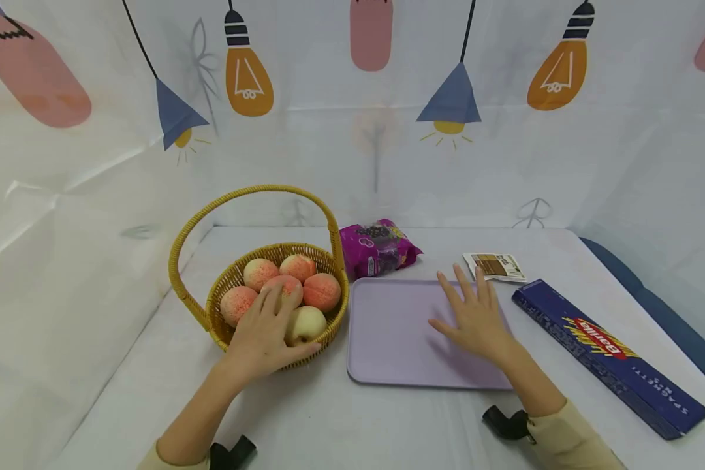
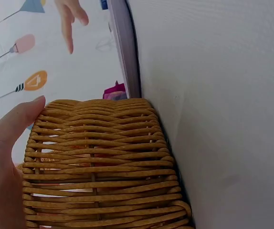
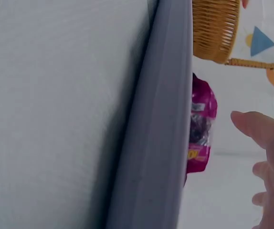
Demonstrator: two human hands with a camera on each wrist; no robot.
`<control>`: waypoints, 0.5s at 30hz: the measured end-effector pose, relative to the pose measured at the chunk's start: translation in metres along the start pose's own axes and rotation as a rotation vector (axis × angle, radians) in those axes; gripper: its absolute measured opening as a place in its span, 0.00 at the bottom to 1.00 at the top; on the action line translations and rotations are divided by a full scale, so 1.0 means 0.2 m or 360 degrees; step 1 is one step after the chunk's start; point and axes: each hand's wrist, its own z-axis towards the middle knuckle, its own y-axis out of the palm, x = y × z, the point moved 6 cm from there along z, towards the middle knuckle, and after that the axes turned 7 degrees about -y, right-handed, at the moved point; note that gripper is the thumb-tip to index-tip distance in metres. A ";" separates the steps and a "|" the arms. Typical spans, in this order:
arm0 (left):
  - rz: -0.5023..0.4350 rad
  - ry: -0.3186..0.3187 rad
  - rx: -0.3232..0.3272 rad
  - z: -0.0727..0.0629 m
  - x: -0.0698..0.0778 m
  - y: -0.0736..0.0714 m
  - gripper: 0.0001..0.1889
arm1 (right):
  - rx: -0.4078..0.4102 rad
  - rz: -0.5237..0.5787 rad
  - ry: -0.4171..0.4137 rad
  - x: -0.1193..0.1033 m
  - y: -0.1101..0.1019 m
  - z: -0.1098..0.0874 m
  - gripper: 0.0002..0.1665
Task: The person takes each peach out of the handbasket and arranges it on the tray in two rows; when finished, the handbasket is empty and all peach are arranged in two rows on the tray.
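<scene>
My left hand lies over the near side of a yellow wicker basket. Its fingers reach over a pink-orange peach, and the spread thumb extends along the near rim, beside a paler, cream-coloured fruit. In the left wrist view the thumb shows at the top edge of the woven wall; the other fingers are hidden there. Above the lilac tray hovers my right hand, fingers spread, nothing in it. Several more peaches fill the basket under its tall arched handle.
Behind the tray lie a purple snack bag and a small white-and-brown packet. A long blue Barilla spaghetti box slants along the right side of the white table. A printed curtain hangs at the back.
</scene>
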 end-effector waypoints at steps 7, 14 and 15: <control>-0.0054 -0.0044 -0.0031 -0.01 -0.03 -0.02 0.49 | -0.0142 0.0111 0.0154 0.11 0.04 -0.01 0.51; -0.0144 -0.0170 -0.0108 -0.01 -0.08 0.00 0.42 | -0.0226 0.0203 0.0246 0.22 0.07 -0.04 0.50; -0.0147 -0.0171 -0.0102 -0.01 -0.08 0.00 0.40 | -0.0242 0.0218 0.0257 0.23 0.08 -0.04 0.50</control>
